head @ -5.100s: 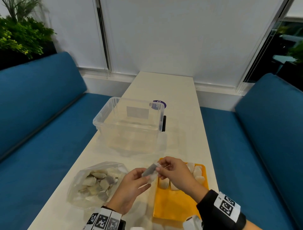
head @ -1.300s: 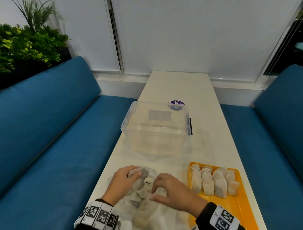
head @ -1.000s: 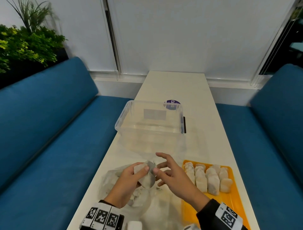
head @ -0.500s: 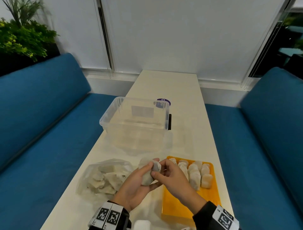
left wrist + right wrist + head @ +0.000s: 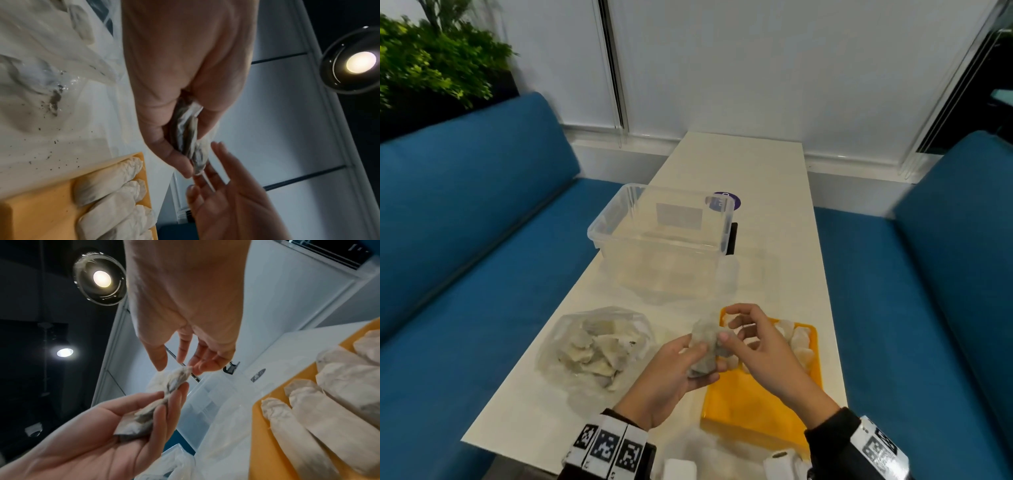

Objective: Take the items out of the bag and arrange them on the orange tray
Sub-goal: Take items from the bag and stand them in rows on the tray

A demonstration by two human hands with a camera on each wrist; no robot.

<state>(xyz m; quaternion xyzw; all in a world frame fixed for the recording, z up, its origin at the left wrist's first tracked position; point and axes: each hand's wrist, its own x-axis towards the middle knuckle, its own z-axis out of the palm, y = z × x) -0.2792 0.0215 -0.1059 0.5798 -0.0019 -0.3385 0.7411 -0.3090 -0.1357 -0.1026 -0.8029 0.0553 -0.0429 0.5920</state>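
Note:
My left hand [image 5: 678, 370] [image 5: 180, 81] grips a small bundle of grey-white paper sachets [image 5: 703, 342] [image 5: 185, 129] above the table, at the left edge of the orange tray [image 5: 750, 401]. My right hand [image 5: 736, 329] [image 5: 180, 368] pinches the bundle's top end [image 5: 179, 378] between thumb and fingertips. Several sachets [image 5: 799, 339] [image 5: 329, 402] lie side by side in a row across the tray's far end. The clear plastic bag [image 5: 595, 346], with several sachets inside, lies open on the table to the left.
An empty clear plastic box [image 5: 661, 240] stands beyond the bag and tray, with a purple sticker [image 5: 724, 200] on the table behind it. Blue benches [image 5: 465, 257] run along both sides of the narrow white table. Crumbs dot the bag [image 5: 53, 100].
Both hands came out of the bag, the left lifting a bundle of sachets. Since then the hands have drifted right to the tray's edge, the right still at the bundle's top.

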